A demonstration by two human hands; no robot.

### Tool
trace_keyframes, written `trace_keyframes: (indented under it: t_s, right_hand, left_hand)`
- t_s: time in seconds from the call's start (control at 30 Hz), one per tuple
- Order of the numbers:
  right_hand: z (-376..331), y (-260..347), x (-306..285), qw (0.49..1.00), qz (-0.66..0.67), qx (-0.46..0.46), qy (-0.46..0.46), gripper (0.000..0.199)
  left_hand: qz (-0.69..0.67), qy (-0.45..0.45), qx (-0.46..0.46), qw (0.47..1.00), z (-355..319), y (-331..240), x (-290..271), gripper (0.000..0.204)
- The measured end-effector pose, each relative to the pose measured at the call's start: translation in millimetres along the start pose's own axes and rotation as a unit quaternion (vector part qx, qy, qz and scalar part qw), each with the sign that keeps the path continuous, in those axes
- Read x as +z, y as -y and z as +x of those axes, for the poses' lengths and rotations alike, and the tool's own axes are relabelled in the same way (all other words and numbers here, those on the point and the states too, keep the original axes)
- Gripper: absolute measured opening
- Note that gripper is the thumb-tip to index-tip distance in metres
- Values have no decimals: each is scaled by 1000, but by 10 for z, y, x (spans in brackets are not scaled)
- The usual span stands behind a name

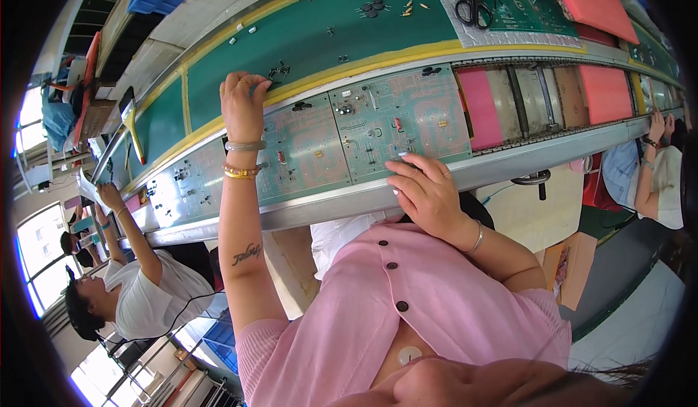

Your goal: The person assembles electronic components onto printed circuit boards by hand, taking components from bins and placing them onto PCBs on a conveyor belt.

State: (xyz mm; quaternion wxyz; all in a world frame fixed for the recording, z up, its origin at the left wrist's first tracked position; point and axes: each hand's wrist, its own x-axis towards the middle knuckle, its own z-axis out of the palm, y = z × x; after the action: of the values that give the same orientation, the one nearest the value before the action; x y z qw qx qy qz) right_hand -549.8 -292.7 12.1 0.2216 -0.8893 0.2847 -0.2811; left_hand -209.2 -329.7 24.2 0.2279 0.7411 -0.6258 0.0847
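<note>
Left hand (243,105) is curled over tiny black parts (277,70) at 11 o'clock; right hand (425,189), loosely bent and empty, is rested on the circuit board (403,120).

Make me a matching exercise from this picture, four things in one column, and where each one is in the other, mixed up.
1. scissors
2. left hand
3. right hand
4. pink pad

A. on the near edge of a circuit board
B. on the conveyor right of the boards
C. on the far green mat
D. reaching up to the yellow strip

Pairs: 1-C, 2-D, 3-A, 4-B
</note>
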Motion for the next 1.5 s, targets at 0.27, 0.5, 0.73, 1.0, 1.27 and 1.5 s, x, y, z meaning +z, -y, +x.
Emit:
trace_keyframes:
  t_s: [0.27, 0.5, 0.73, 1.0, 1.27, 1.5]
  right_hand:
    - [108, -10, -156, 996, 81, 9, -45, 25]
    - [399, 160, -302, 984, 97, -60, -137, 33]
    - [296, 195, -238, 979, 91, -89, -161, 27]
    - [241, 233, -199, 974, 109, -143, -136, 27]
    - [157, 251, -212, 983, 109, -105, -107, 25]
    - [152, 274, -166, 982, 106, -102, -122, 24]
  left_hand:
    - [-462, 176, -252, 832, -265, -535, -365, 22]
    - [-747, 413, -315, 414, -841, -1417, -527, 31]
    - [-781, 395, -309, 372, -1070, -1391, -472, 23]
    - [-671, 308, -254, 624, -1141, -1385, -599, 4]
    - [-708, 299, -269, 581, -1282, -1406, -560, 8]
    - [-716, 273, -290, 573, -1361, -1454, -588, 9]
